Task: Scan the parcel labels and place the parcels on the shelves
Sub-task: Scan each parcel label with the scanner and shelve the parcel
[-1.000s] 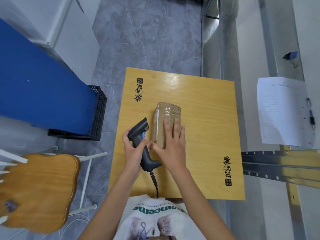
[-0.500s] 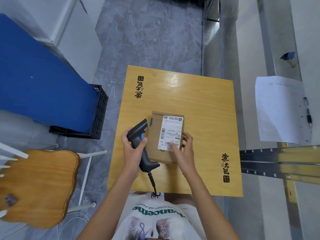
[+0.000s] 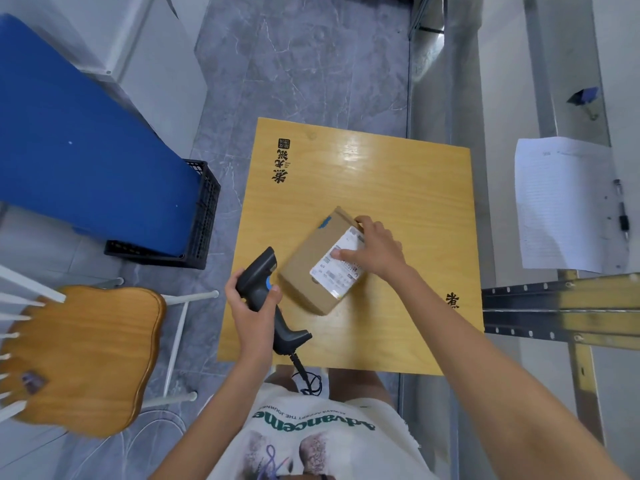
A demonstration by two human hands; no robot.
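Note:
A small brown cardboard parcel [image 3: 313, 261] lies turned at an angle on the yellow wooden table [image 3: 398, 188], its white shipping label [image 3: 337, 277] facing up. My right hand [image 3: 375, 251] grips the parcel's far right corner, thumb on the label. My left hand [image 3: 254, 303] holds a black barcode scanner [image 3: 263, 275] with a blue trigger, its head close to the parcel's left edge. The scanner cable hangs off the table's near edge.
A black plastic crate [image 3: 204, 220] sits on the floor left of the table under a blue surface [image 3: 79, 161]. A wooden chair [image 3: 79, 358] stands at the near left. Metal shelving [image 3: 561, 310] holds a paper sheet [image 3: 561, 206] and pens at the right.
The parcel went from standing on its side to lying label up, then was rotated to an angle. My right hand moved from its near end to its far right corner.

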